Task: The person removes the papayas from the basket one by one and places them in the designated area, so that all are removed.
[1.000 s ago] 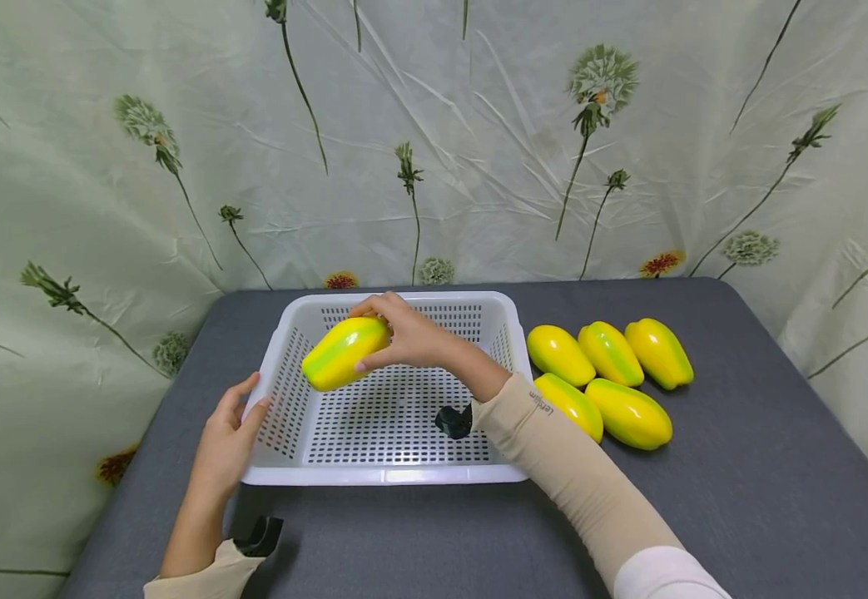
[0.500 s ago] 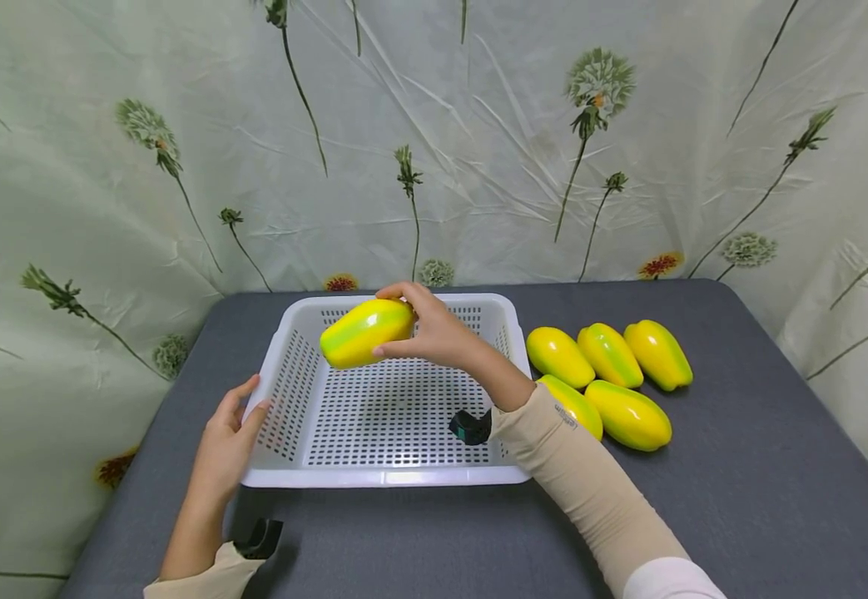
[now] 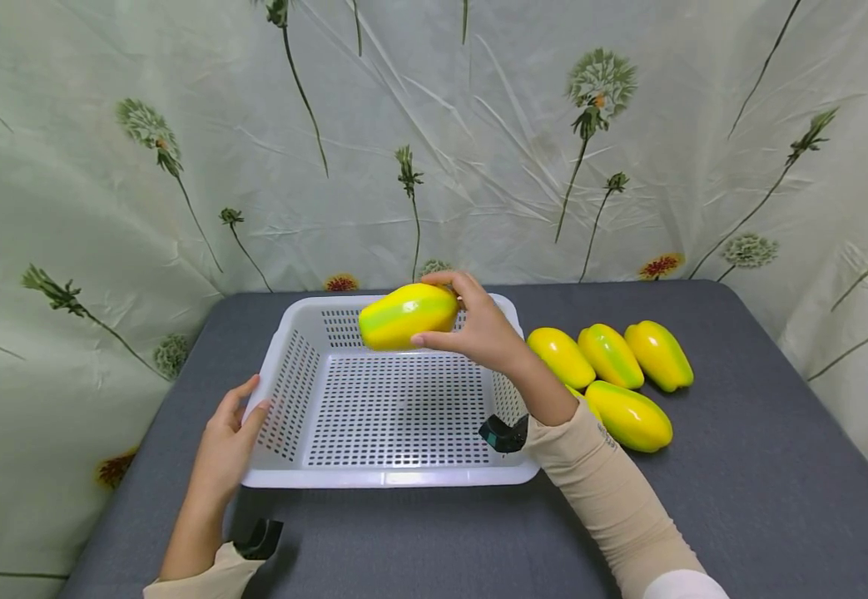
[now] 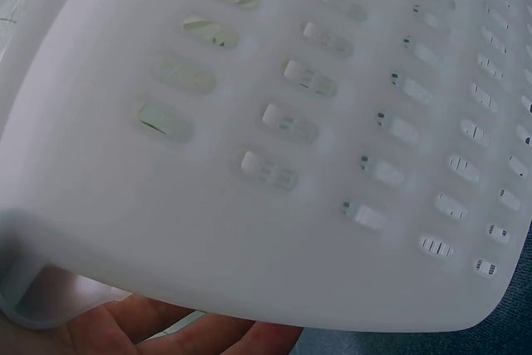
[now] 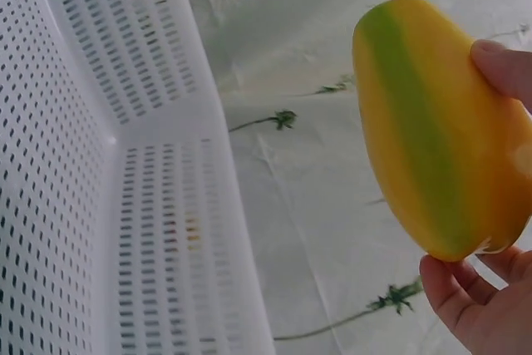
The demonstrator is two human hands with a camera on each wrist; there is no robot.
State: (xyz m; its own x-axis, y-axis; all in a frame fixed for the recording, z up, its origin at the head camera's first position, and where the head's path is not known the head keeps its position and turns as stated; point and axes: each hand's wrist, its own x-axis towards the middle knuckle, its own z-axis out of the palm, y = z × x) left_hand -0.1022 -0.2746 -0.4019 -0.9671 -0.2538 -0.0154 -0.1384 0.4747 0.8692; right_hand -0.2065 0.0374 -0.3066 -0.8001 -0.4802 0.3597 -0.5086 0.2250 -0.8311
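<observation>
My right hand (image 3: 482, 329) grips a yellow papaya (image 3: 404, 318) with a green stripe, thumb on the near side and fingers round its end. The papaya is up in the air over the back part of a white perforated plastic basket (image 3: 389, 477), lying nearly level. In the right wrist view the same papaya (image 5: 424, 130) shows apart from the basket wall (image 5: 179, 189). At the basket's left side, my left hand (image 3: 227, 441) holds the rim between thumb and fingers. Its fingers (image 4: 216, 334) show past the basket's edge in the left wrist view, partly hidden.
Several more papayas (image 3: 632, 416) lie grouped on the grey tabletop (image 3: 763, 499) right of the basket; my right forearm partly covers one. A floral curtain (image 3: 478, 166) hangs behind the table. Each wrist carries a small black device (image 3: 504, 434).
My right hand has moved right and slightly up and away with the papaya, from over the basket's left middle toward its back right. The left hand and the basket have stayed put.
</observation>
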